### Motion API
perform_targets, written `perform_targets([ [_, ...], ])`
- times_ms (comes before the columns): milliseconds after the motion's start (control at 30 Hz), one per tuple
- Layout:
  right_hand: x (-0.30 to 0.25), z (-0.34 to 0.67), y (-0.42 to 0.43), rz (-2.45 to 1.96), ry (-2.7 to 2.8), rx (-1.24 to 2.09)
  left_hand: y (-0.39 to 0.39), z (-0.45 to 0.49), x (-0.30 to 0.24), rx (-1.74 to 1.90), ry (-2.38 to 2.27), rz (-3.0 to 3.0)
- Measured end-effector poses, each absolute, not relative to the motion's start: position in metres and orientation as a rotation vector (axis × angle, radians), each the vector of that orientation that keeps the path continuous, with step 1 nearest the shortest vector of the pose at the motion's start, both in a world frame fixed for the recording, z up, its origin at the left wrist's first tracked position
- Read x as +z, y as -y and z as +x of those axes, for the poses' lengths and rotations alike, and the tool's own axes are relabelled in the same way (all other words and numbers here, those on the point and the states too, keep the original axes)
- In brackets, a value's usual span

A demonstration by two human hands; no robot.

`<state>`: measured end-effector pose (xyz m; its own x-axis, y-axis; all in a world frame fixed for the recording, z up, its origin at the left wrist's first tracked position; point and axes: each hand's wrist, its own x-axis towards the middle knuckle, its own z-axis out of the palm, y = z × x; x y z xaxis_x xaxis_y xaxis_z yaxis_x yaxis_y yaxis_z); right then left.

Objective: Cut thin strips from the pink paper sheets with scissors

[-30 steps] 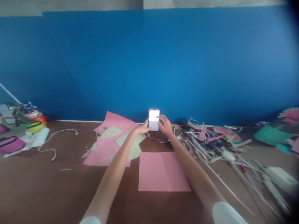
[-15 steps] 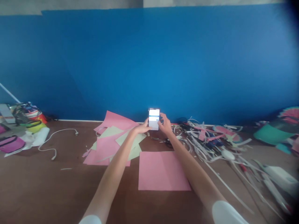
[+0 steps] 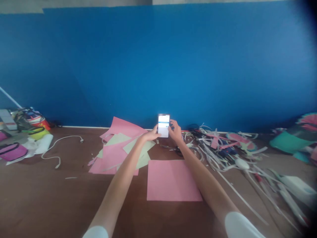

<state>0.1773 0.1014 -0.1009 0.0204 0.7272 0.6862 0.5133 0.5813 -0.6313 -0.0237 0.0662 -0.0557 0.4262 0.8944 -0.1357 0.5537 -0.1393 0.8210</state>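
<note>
A lit phone [image 3: 163,127] is held upright above the far side of the table, its screen facing me. My left hand [image 3: 151,135] grips it at the lower left edge, thumb along the front and the other fingers hidden behind. At the right edge, my right hand [image 3: 175,131] is closed against the phone with curled fingers, its thumb by the screen. Below the phone, a flat pink paper sheet [image 3: 172,181] lies on the table, partly under my right forearm. Pink and pale green papers [image 3: 115,153] overlap in a loose pile left of it.
A blue partition [image 3: 158,62] rises behind the brown table [image 3: 61,201]. Tangled white cables and paper strips [image 3: 215,148] spread to the right, near a green visor-like piece [image 3: 284,142]. On the left are a white cable [image 3: 58,140], a purple pouch [image 3: 13,152] and other items.
The right thumb and fingers have shifted slightly at the phone's edge. The view has tilted a little; the papers and cables have stayed in place.
</note>
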Motion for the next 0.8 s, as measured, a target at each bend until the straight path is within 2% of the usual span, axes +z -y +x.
perform_targets([
  [333,-0.102,0.172,-0.099,-1.036,1.542,0.284,-0.06,-0.024,-0.049,0.492,-1.153,1.651],
  [800,-0.095,0.171,-0.102,-1.022,1.489,0.385,-0.061,-0.022,-0.05,0.709,-1.11,1.387],
])
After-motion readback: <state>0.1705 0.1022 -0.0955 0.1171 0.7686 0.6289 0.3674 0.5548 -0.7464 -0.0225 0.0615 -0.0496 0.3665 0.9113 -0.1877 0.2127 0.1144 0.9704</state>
